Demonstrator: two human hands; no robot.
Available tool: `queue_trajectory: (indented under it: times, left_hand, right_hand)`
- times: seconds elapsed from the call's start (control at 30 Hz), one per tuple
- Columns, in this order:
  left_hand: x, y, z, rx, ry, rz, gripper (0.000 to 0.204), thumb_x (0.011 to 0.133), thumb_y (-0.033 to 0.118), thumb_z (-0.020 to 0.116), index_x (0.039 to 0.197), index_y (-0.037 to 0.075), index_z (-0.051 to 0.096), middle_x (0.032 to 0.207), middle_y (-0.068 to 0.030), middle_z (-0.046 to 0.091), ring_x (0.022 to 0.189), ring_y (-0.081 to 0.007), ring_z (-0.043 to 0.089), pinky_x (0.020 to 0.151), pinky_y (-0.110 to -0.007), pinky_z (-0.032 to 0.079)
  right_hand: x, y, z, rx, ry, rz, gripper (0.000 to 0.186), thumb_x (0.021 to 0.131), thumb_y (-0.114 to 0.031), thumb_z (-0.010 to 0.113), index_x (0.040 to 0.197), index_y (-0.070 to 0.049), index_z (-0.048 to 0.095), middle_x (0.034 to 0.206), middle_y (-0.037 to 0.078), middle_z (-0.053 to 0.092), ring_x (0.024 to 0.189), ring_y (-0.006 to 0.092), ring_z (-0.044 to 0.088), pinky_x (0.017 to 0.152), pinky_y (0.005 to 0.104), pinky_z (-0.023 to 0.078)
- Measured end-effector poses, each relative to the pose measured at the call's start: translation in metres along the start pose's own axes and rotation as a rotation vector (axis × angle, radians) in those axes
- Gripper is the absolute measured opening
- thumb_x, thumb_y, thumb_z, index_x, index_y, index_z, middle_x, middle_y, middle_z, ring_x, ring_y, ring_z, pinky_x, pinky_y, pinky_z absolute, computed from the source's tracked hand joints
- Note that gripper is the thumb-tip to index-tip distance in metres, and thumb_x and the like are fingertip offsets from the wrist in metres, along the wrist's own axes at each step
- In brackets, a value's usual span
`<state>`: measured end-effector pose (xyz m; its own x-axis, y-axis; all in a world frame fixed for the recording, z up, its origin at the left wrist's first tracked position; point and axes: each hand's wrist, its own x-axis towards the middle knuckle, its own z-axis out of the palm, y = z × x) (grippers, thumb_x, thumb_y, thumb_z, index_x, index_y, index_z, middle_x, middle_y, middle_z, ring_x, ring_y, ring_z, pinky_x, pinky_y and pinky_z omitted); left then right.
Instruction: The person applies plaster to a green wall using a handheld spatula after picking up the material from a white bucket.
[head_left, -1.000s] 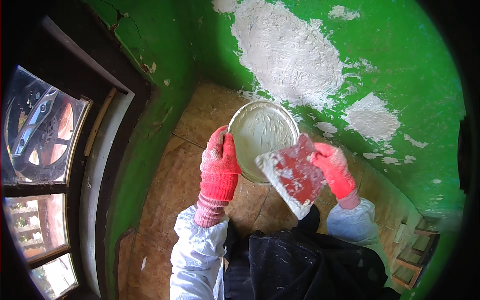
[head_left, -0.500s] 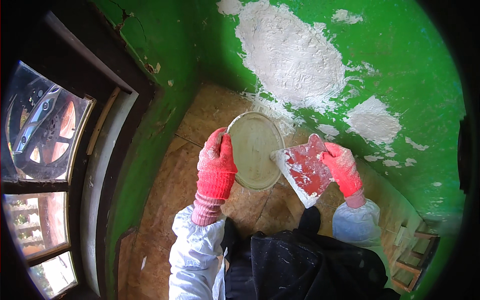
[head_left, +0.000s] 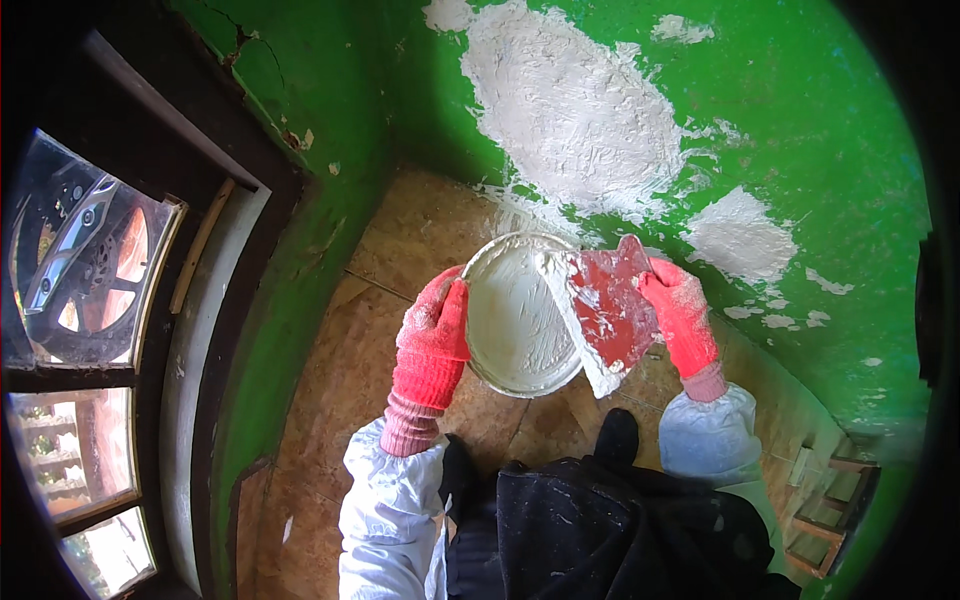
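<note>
– since half a second ago, the red scraper [head_left: 612,308] has come up, so its blade now laps over the right side of the round tub [head_left: 528,393], and the tub has shifted slightly toward it.
– and the hands, from your distant seat?
– i see the gloved left hand [head_left: 430,325] clamped on the tub's left rim. the right hand [head_left: 680,310], just right of the tub, is closed on the scraper's far end.
– where's the filler?
– white paste [head_left: 515,310] is smeared across the tub's inside, and more coats the scraper's left edge, lumped at the top corner over the tub. i can't tell whether the blade touches the rim.
– which step is it, then?
– i'd judge it's gathering paste and working it along the blade. a big white patch [head_left: 575,105] sits on the green wall [head_left: 820,120] beyond the tub.
– what does the next move call for?
– i'd say a steady tub and a controlled wipe against its right rim, so the paste sits evenly and none drops to the tiled floor [head_left: 330,390] below.
</note>
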<state>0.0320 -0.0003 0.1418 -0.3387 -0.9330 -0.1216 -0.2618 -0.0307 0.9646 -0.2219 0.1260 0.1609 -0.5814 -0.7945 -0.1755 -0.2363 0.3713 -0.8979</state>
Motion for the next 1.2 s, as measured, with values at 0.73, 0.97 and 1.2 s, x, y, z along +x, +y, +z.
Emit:
queue_trajectory:
  times: [0.73, 0.97, 1.2]
  left_hand:
    - [0.088, -0.125, -0.023, 0.242, -0.295, -0.082, 0.047, 0.088, 0.039, 0.051, 0.117, 0.002, 0.055, 0.109, -0.0149, 0.061, 0.101, -0.0258, 0.058, 0.086, -0.032, 0.044]
    - [0.024, -0.125, -0.015, 0.354, 0.324, -0.149, 0.051, 0.082, 0.036, 0.059, 0.116, -0.001, 0.053, 0.103, -0.0222, 0.059, 0.097, -0.0354, 0.057, 0.084, -0.039, 0.045]
    - [-0.018, -0.139, 0.012, 0.339, 0.237, -0.328, 0.040, 0.080, 0.027, 0.063, 0.108, 0.001, 0.056, 0.100, -0.0186, 0.060, 0.094, -0.0315, 0.058, 0.081, -0.039, 0.045]
  right_hand:
    - [-0.019, 0.071, 0.048, 0.169, -0.076, 0.203, 0.020, 0.083, -0.013, 0.058, 0.098, 0.000, 0.063, 0.076, -0.006, 0.055, 0.070, 0.0039, 0.046, 0.062, 0.0219, 0.039]
    - [-0.013, 0.107, 0.053, 0.178, -0.025, 0.238, 0.022, 0.084, -0.013, 0.058, 0.100, 0.000, 0.063, 0.079, -0.004, 0.059, 0.071, 0.0051, 0.049, 0.064, 0.0219, 0.041]
    - [-0.011, 0.121, 0.065, 0.240, 0.003, 0.276, 0.022, 0.085, -0.011, 0.057, 0.102, 0.000, 0.063, 0.085, -0.002, 0.062, 0.074, 0.0064, 0.052, 0.067, 0.0231, 0.043]
